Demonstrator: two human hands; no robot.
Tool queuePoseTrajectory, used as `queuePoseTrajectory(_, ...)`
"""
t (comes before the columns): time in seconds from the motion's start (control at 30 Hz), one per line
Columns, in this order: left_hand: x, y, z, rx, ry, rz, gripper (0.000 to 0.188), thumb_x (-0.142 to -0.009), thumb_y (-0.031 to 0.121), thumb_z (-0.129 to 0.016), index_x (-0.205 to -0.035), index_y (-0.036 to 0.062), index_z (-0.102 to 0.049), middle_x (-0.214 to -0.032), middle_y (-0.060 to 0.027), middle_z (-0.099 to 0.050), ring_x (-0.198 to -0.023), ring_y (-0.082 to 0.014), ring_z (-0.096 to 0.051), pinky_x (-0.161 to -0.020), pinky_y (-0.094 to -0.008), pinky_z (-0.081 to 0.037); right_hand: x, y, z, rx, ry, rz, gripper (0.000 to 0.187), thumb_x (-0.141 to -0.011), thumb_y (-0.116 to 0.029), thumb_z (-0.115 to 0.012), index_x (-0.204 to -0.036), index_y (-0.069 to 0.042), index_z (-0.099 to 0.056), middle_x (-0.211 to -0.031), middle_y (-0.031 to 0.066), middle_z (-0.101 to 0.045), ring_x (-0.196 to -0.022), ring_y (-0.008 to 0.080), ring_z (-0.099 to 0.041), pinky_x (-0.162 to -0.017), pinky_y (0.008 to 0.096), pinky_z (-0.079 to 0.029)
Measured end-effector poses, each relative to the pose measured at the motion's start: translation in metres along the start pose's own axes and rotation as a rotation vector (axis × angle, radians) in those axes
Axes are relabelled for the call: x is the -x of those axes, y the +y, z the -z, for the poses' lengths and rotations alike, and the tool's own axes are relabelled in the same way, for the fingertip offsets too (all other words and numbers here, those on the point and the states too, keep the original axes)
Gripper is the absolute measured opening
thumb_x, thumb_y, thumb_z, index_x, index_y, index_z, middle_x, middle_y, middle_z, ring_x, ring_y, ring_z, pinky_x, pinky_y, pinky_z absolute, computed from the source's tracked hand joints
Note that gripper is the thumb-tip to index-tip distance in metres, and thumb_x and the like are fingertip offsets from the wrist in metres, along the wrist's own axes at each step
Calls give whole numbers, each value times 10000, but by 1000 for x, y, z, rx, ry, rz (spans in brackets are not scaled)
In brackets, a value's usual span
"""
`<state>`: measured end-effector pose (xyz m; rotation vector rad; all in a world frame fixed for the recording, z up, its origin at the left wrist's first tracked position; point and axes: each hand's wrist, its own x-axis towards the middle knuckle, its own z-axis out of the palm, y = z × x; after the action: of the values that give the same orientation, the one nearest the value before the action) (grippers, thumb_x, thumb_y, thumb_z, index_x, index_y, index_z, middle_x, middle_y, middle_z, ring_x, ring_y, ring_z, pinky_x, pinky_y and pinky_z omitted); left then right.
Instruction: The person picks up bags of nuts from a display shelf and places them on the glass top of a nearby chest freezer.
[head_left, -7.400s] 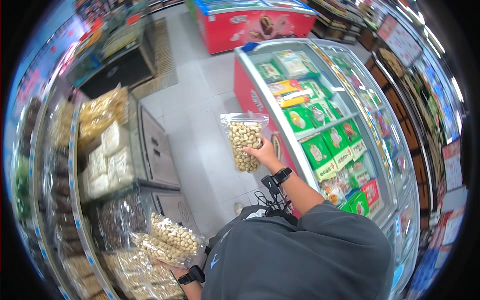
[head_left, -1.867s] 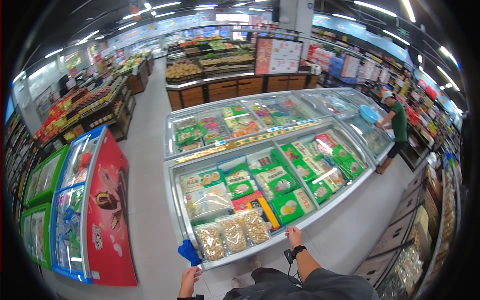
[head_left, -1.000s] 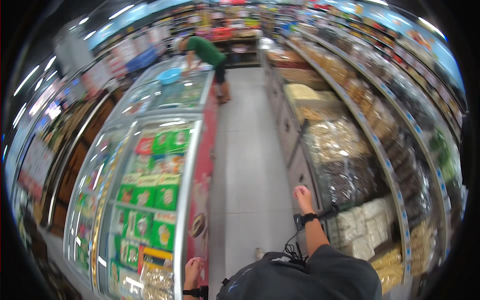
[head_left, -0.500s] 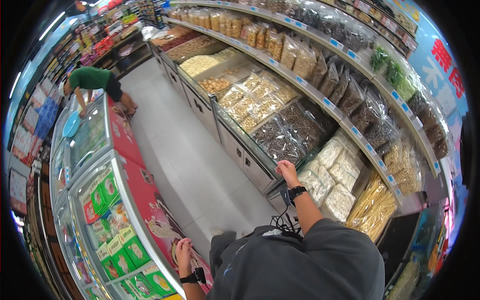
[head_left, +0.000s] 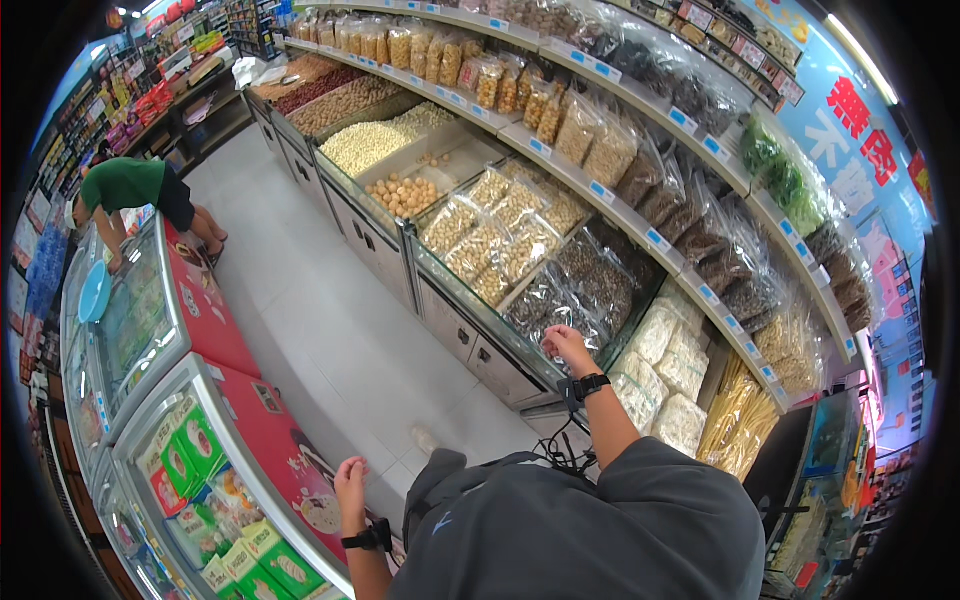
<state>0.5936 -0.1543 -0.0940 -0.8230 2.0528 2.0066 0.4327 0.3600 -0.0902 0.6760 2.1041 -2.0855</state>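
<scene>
My right hand [head_left: 568, 347] hangs in front of the glass edge of the bulk bin [head_left: 545, 372], fingers loosely bent, nothing visible in it. Behind it lie clear bags of dark dried goods [head_left: 556, 300]. Bags of pale dried goods [head_left: 505, 221] fill the neighbouring compartment. Lower on the left, my left hand [head_left: 350, 490] is beside the red side of the chest freezer [head_left: 285, 455]; its fingers are slightly curled and it looks empty. Each wrist wears a black band. Green and white packs [head_left: 268, 560] show through the freezer's glass top.
A grey tiled aisle [head_left: 300, 260] runs between freezers and bins. Up ahead, a person in a green shirt [head_left: 125, 185] leans over a freezer by a blue basin [head_left: 94, 292]. Shelves of bagged goods [head_left: 600, 135] rise on the right. Bundled yellow sticks [head_left: 735, 430] lie close by.
My view has turned a little to the right, and the freezers and person shift left in it. My left hand sits slightly farther left. Both hands remain empty-looking.
</scene>
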Motion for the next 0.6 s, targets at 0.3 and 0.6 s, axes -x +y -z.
queuePoseTrajectory(0.3, -147, 74, -11, -119, -266, -128, 235, -892, 190, -538, -1035, 20, -613, -971, -39, -639, -843, -119, -584, -708, -238, -422, -84, -54, -75, -222, 6, -105, 288, -915, -241, -556, -1105, -24, -555, -1052, 84, -628, -873, 172, -613, -677, 264, -498)
queuePoseTrajectory(0.6, -215, 135, -26, -159, -324, -157, 233, -892, 156, -539, -1040, -8, -611, -955, -52, -639, -841, -122, -568, -756, -248, -435, -178, -33, -124, -296, -65, -357, 533, -959, -298, -463, -1370, 17, -335, -1458, 168, -318, -1189, 280, -493, -909, 349, -467)
